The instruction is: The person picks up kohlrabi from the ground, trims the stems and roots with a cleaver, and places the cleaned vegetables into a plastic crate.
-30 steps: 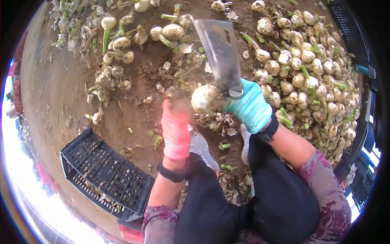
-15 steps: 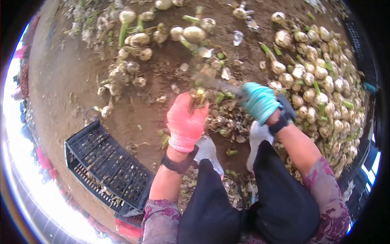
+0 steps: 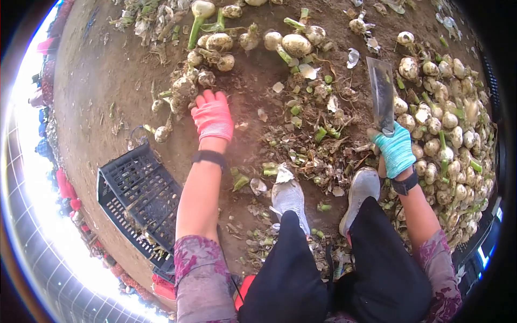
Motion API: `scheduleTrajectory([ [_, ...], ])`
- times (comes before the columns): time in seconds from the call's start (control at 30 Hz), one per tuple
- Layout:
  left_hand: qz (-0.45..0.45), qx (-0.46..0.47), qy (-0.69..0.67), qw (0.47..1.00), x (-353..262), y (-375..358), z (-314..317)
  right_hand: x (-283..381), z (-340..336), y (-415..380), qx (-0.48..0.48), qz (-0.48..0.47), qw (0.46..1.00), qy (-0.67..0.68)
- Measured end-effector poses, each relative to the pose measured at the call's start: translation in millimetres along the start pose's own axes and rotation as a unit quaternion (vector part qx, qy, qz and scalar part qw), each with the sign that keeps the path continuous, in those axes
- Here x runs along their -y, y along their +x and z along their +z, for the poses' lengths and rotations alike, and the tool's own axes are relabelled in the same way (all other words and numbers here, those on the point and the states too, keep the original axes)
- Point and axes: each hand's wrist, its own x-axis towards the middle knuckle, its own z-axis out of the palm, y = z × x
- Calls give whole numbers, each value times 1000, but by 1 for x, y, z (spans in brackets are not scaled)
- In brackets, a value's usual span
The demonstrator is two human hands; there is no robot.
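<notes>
My left hand (image 3: 214, 116), in a pink glove, reaches to a loose cluster of soil-covered garlic bulbs (image 3: 184, 87). Its fingers are slightly apart at the cluster's right edge, and I see no bulb inside them. My right hand (image 3: 396, 149), in a teal glove, is closed round the handle of a cleaver (image 3: 381, 94). The broad, dirty blade points away from me, just left of a big heap of trimmed garlic bulbs (image 3: 455, 134). One blurred bulb (image 3: 472, 113) shows over that heap.
Cut stems and dry peelings (image 3: 318, 140) litter the soil between my shoes (image 3: 291, 202). A black plastic crate (image 3: 141, 188) lies tipped at the left. More bulbs with green stems (image 3: 296, 46) lie further ahead. Dark crates (image 3: 490, 81) edge the heap on the right.
My left hand has let go of the bulb it held and moved left and away to the cluster. My right hand has moved right with the cleaver, whose blade was blurred and pointing left before.
</notes>
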Motion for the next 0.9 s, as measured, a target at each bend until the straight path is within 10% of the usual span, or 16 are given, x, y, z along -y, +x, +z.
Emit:
scheduleTrajectory([
  [0.2,-232,100,-222,942,30,-15,0,0,1,0,23,-1,999,36],
  [0.37,-205,-154,-321,912,74,-78,-29,-14,-12,1,-20,-41,999,-4],
  [0.43,-180,-202,-670,692,83,-96,-47,-18,-10,1,-20,-36,999,12],
  [0.53,-192,-183,-695,669,88,-111,-66,-21,-5,2,-2,-20,999,44],
  [0.6,-187,-189,-678,685,95,-118,-65,-21,-4,1,4,-19,998,53],
  [0.67,-194,-220,-496,817,110,-127,-61,-20,-6,1,-3,-14,999,45],
  [0.9,-395,-261,88,876,175,-174,-100,-22,-8,-6,-13,0,999,38],
])
